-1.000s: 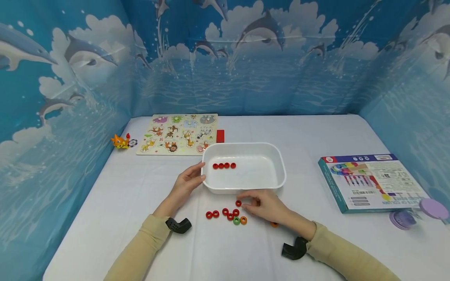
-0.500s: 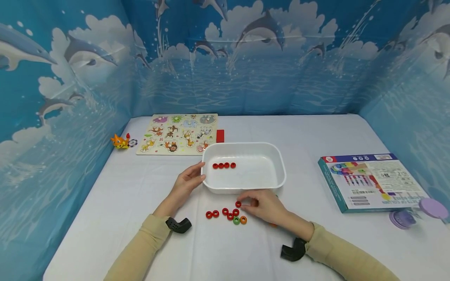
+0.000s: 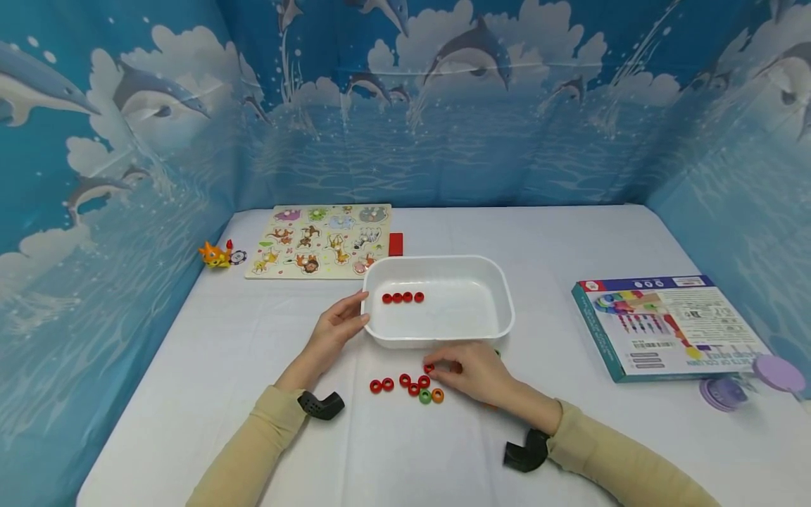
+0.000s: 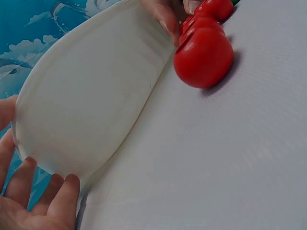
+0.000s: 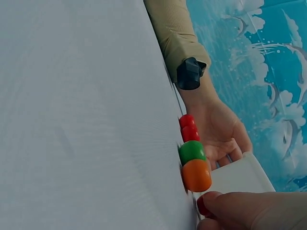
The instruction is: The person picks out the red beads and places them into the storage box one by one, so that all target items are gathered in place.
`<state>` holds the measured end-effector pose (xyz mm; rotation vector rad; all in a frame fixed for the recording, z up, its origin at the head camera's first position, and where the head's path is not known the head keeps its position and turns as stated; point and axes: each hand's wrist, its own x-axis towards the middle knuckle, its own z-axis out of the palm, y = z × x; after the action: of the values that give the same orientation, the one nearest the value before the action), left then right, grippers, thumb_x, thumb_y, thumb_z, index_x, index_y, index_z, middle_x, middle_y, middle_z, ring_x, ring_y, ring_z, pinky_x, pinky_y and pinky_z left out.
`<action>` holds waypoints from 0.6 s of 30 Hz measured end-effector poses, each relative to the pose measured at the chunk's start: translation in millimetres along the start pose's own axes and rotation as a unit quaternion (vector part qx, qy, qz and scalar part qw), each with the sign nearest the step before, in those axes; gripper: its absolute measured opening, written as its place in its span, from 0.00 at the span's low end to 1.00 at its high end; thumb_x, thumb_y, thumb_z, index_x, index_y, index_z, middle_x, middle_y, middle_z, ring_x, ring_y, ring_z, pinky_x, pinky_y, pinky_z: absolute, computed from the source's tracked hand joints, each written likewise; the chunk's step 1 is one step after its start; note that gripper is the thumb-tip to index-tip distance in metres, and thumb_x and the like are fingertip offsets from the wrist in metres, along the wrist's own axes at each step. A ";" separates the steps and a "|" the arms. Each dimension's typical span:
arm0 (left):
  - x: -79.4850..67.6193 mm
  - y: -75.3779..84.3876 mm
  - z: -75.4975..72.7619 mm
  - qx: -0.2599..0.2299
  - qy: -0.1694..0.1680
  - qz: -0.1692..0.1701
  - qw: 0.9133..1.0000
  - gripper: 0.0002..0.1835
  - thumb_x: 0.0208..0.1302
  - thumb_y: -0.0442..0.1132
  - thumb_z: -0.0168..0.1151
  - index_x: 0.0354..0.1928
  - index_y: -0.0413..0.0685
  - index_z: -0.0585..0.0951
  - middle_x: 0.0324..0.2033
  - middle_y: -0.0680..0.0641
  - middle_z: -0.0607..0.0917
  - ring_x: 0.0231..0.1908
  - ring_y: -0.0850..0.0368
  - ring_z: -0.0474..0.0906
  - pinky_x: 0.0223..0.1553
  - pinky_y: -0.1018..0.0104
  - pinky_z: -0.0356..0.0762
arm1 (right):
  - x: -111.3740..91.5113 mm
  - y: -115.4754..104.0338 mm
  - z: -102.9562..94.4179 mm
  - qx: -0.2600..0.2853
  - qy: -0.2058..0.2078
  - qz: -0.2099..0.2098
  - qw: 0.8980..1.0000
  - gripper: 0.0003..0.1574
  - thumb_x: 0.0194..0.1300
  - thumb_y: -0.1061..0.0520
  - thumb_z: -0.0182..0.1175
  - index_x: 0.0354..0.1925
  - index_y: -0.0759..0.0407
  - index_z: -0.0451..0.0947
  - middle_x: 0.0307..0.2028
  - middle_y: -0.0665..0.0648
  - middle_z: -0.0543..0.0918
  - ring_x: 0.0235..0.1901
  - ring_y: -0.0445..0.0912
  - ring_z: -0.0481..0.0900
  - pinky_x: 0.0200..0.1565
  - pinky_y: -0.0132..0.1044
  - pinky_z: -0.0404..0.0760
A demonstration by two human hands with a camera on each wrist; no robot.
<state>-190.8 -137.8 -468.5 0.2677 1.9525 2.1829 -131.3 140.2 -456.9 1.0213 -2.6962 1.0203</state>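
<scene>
My left hand (image 3: pixel 334 331) holds the left end of a white plastic tub (image 3: pixel 443 338), thumb at the front and fingers along the end wall. In the left wrist view its fingertips (image 4: pixel 72 184) meet the tub's side. Several red beads (image 3: pixel 398 298) sit in a row inside the tub. In front of it, my right hand (image 3: pixel 475 370) pinches a red bead (image 5: pixel 201 205) between thumb and fingers, mostly covered in the head view. Several loose red beads (image 3: pixel 405 379), a green bead (image 3: pixel 425 396) and an orange bead (image 3: pixel 438 396) lie left of that hand.
Behind the tub lie an animal puzzle board (image 3: pixel 323 243) and a red block (image 3: pixel 395 244). An orange toy figure (image 3: pixel 215 255) stands far left. At right are a flat boxed game (image 3: pixel 668 327) and a purple-lidded container (image 3: pixel 724 394). Another green bead (image 3: pixel 497 352) peeks out behind the right hand.
My right hand has shifted slightly left, and its fingers now cover more of the red bead. A green bead has come into sight behind it. The left hand stays at the tub.
</scene>
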 end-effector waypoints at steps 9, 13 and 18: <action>-2.7 1.5 0.5 -0.006 -0.005 0.000 1.000 0.30 0.53 0.45 0.65 0.59 0.50 0.69 0.63 0.56 0.62 0.63 0.58 0.53 0.55 0.69 0.66 | 5.2 -23.2 -35.5 0.038 -0.072 0.030 0.996 0.12 0.51 0.52 0.66 0.38 0.45 0.81 0.25 0.37 0.78 0.20 0.33 0.71 0.22 0.26 0.74; -1.8 2.0 1.0 -0.008 -0.005 0.001 1.000 0.30 0.54 0.44 0.64 0.59 0.48 0.69 0.63 0.56 0.62 0.63 0.58 0.53 0.55 0.69 0.66 | 24.7 -31.2 -70.3 0.038 -0.076 0.008 0.996 0.12 0.53 0.52 0.65 0.39 0.44 0.80 0.26 0.37 0.78 0.21 0.36 0.72 0.22 0.28 0.75; -1.3 2.4 1.7 -0.006 0.001 0.000 1.000 0.29 0.53 0.44 0.64 0.59 0.49 0.70 0.62 0.56 0.63 0.63 0.58 0.54 0.55 0.69 0.66 | 68.2 -18.1 -106.3 0.051 -0.088 -0.002 0.995 0.13 0.54 0.52 0.64 0.40 0.48 0.79 0.34 0.42 0.80 0.31 0.36 0.75 0.31 0.31 0.78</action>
<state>-189.2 -136.8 -466.0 0.2644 1.9393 2.1957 -188.8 157.3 -344.2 1.1892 -2.8029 1.1287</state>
